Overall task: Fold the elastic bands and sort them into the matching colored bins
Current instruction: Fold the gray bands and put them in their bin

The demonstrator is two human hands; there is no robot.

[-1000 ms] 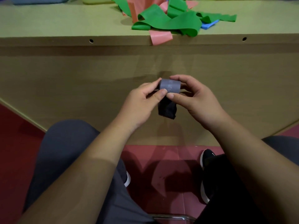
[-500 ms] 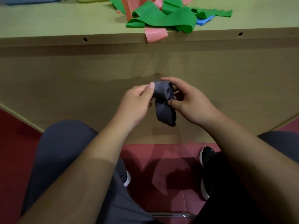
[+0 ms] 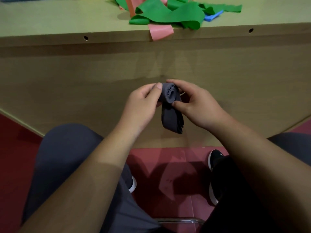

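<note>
While our left hand (image 3: 143, 103) pinches the left side of the grey band (image 3: 170, 105) between thumb and curled fingers, our right hand (image 3: 196, 105) grips its right side, thumb pressed against the lower edge of the roll and forefinger arched over the top. The upper part of the band is wound into a loose roll whose open end faces us; the rest hangs below our thumbs as a flat, layered tail. We hold it in the air before the front panel of the table (image 3: 67, 81), with both forearms reaching forward from our lap and the wrists angled toward each other. On the table top, at its near edge, lies a heap of green bands (image 3: 168, 14) with pink bands (image 3: 160, 31) among them; one pink end droops over the near edge. A blue band (image 3: 212, 16) pokes out at the heap's right side. Beneath our arms are grey trouser legs (image 3: 67, 157), black shoes (image 3: 215, 158) and a red floor (image 3: 168, 165).
</note>
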